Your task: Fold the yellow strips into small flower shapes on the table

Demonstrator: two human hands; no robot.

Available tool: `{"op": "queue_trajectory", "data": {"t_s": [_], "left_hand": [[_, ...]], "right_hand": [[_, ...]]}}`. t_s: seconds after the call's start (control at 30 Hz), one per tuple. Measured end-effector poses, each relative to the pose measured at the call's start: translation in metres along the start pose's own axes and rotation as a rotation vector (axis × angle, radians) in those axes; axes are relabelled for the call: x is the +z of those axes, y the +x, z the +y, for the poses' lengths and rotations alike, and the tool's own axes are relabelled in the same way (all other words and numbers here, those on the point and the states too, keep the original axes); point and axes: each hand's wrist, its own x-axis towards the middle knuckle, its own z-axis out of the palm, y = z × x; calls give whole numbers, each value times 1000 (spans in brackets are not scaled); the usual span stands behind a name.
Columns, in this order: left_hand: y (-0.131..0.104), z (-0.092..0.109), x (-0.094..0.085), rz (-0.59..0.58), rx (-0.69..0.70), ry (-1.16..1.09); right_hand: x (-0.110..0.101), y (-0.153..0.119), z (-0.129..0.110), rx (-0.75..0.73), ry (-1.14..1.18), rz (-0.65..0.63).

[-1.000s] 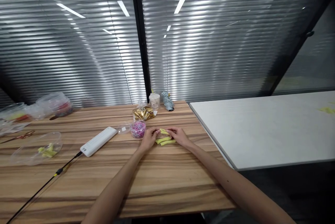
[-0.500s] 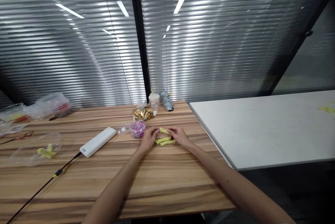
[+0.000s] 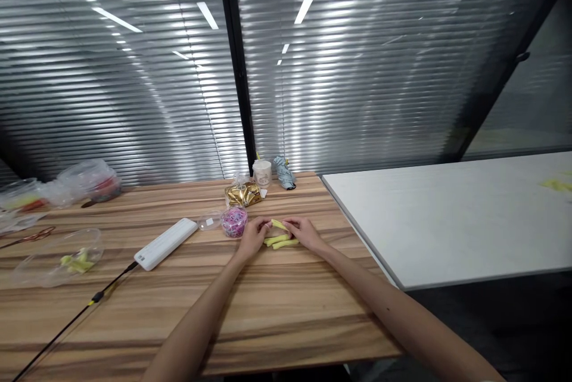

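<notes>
My left hand and my right hand meet close together over the wooden table. Between their fingertips is a soft-looking yellow strip, pinched at both ends. A thin pale line shows at the left fingertips, too small to name. Just below, two more yellow strips lie side by side on the tabletop, nearly touching. Beside my left hand stands a clear round tub full of small pink and purple pieces. Its clear lid lies to the left.
A white power strip with a black cable lies left of centre. Farther left are a clear container with yellow pieces and scissors. A gold packet, a paper cup and a blue pouch stand behind. A white table adjoins on the right.
The view has shifted very slightly. Both hands keep their place and their pinch on the yellow strip; its angle differs a little.
</notes>
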Motion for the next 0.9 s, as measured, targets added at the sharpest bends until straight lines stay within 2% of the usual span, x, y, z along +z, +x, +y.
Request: {"op": "queue_trajectory", "data": {"t_s": [0.9], "left_hand": [[0, 1, 0, 8, -16, -4]], "right_hand": [[-1, -2, -2, 12, -41, -32]]}}
